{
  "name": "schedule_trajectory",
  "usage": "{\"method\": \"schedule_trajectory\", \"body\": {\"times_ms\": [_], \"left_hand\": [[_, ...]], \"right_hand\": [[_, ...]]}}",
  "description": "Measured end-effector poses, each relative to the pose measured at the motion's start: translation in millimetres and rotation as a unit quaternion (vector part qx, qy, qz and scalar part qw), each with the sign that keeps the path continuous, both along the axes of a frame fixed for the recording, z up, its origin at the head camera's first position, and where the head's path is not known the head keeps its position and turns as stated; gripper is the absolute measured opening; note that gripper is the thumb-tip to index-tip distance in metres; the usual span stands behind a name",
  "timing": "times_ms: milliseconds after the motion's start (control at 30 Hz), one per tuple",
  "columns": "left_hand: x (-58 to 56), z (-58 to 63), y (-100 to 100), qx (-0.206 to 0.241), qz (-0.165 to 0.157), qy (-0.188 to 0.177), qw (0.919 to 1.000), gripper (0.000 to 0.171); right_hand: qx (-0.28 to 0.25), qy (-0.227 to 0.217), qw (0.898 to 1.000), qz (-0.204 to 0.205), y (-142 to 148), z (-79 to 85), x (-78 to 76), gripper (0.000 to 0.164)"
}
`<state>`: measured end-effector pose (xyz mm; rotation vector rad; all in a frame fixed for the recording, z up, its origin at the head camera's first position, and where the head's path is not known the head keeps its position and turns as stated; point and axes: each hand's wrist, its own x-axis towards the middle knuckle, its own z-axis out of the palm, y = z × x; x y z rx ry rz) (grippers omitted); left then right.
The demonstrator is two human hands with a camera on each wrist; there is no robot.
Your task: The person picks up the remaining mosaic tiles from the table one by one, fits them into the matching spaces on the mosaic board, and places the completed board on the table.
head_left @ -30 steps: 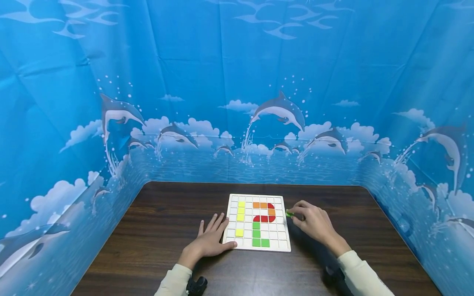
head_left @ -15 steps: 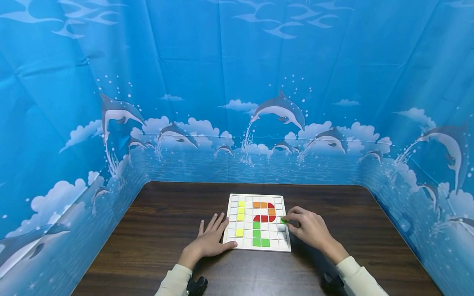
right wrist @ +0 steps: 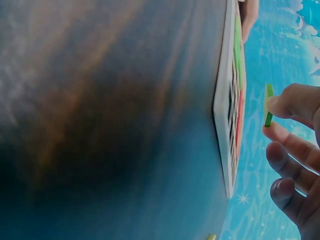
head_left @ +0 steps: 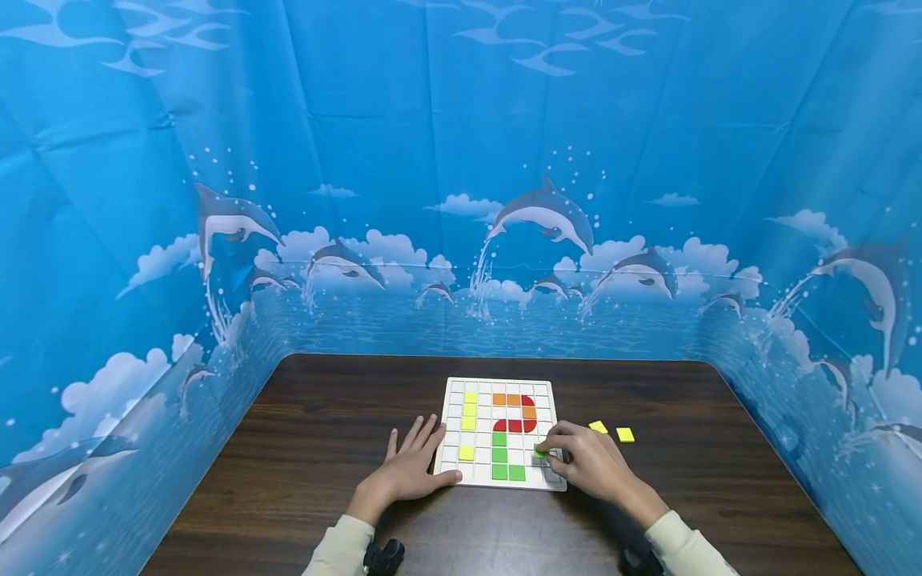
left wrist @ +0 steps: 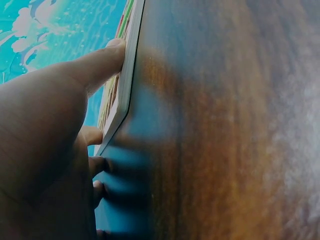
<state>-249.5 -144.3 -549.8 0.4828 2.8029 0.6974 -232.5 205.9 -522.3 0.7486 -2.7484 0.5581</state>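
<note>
A white grid board (head_left: 479, 480) lies on the table, holding square and rounded tiles in yellow, orange, red and green. My left hand (head_left: 405, 470) rests at its left side, fingers spread, with the thumb on the near left corner; the left wrist view shows that thumb (left wrist: 107, 57) at the board's edge. Over the board's right side, my right hand (head_left: 594, 464) pinches a green tile (right wrist: 269, 105) between thumb and fingertips. In the right wrist view this tile is held up clear of the board, its other fingers loosely curled.
Two loose yellow tiles (head_left: 624, 434) lie on the dark wooden table (head_left: 346, 400) to the right of the board, just beyond my right hand. A blue curtain (head_left: 461, 200) printed with dolphins surrounds the table at the back and sides.
My right hand has moved left and nearer to me, carrying the green tile from beside the board to over its right columns. Two yellow tiles have come into sight behind it. The left hand stays put.
</note>
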Motion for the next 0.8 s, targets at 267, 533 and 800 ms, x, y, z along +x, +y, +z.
{"method": "schedule_trajectory", "body": {"times_ms": [267,533,800], "left_hand": [[1.8,2.2,-1,0.004,-0.010,0.005,0.9999,0.105],[1.2,5.1,-1,-0.013,-0.010,-0.001,0.9999,0.103],[-7.1,-13.0,-2,-0.011,-0.001,0.012,0.9999,0.103]], "right_hand": [[0.019,-0.024,0.999,0.025,-7,-7.8,2.3,0.013],[0.017,-0.039,0.998,0.047,-8,-9.5,3.7,0.014],[0.021,-0.076,0.994,0.082,-10,-3.4,3.9,0.017]]}}
